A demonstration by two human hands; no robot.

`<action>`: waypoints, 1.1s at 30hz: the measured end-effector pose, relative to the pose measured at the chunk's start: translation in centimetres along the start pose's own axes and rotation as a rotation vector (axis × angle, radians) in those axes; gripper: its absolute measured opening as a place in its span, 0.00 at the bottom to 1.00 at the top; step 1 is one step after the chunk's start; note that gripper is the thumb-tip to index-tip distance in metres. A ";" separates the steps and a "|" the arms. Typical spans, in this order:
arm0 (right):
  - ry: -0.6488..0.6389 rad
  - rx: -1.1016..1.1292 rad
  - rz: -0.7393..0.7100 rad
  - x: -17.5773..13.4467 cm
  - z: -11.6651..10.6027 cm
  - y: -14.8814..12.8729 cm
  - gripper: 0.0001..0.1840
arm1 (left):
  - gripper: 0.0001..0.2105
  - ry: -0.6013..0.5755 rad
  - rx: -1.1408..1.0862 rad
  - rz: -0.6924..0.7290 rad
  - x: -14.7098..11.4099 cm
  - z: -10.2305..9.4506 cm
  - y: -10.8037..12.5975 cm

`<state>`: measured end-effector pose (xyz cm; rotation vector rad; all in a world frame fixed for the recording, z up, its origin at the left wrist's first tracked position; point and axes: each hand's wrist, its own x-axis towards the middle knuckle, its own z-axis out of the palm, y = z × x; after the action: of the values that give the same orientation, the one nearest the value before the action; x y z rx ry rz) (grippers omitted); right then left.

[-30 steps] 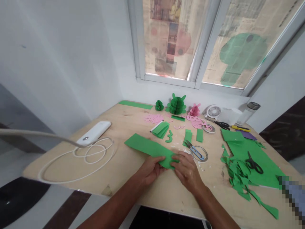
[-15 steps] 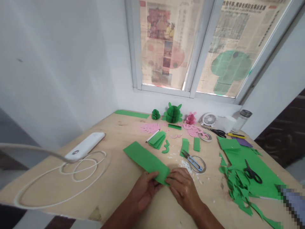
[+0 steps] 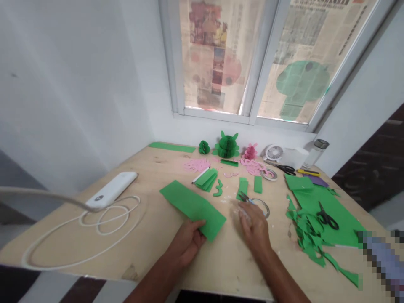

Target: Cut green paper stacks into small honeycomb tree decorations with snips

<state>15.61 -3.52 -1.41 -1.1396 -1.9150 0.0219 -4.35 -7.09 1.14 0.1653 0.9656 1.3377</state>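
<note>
My left hand [image 3: 189, 240] pinches the lower edge of a long green paper strip [image 3: 189, 206], thumb on top. The strip slants down to the right above the table, with its right end free. My right hand [image 3: 255, 223] reaches over the blue-handled thread snips [image 3: 243, 196], fingers loosely bent and a little blurred. It hides most of their handle, and I see no firm grip. Beside it lies a tape roll [image 3: 264, 206]. Small green paper pieces [image 3: 242, 187] lie just beyond the snips.
Black scissors [image 3: 327, 216] rest on green sheets [image 3: 341, 227] at the right, beside green scraps [image 3: 311, 235]. Pink scraps [image 3: 197, 164] and paper honeycomb figures [image 3: 227, 146] stand or lie at the back. A white power bank [image 3: 112, 189] and looped cable [image 3: 104, 265] occupy the left.
My right hand has let go of the strip's right end and moved up and right to the snips. My left hand still holds the strip. The view has shifted slightly.
</note>
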 end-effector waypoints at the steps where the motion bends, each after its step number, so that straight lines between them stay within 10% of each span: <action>1: 0.003 -0.044 0.091 0.3 -0.3 0.7 0.16 | 0.22 0.006 -0.010 0.006 -0.1 0.1 0.1; 16: -0.557 -0.534 0.312 3.5 -4.0 2.4 0.16 | 0.18 0.040 -0.036 0.032 -0.5 -0.1 0.7; 33: -0.552 -0.549 0.385 4.9 -3.4 4.2 0.13 | 0.14 -0.038 -0.020 0.067 0.1 -0.6 -0.2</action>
<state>19.91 1.06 2.18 -2.0312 -2.2098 0.0237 -4.63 -7.36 0.60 0.2083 0.9217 1.4001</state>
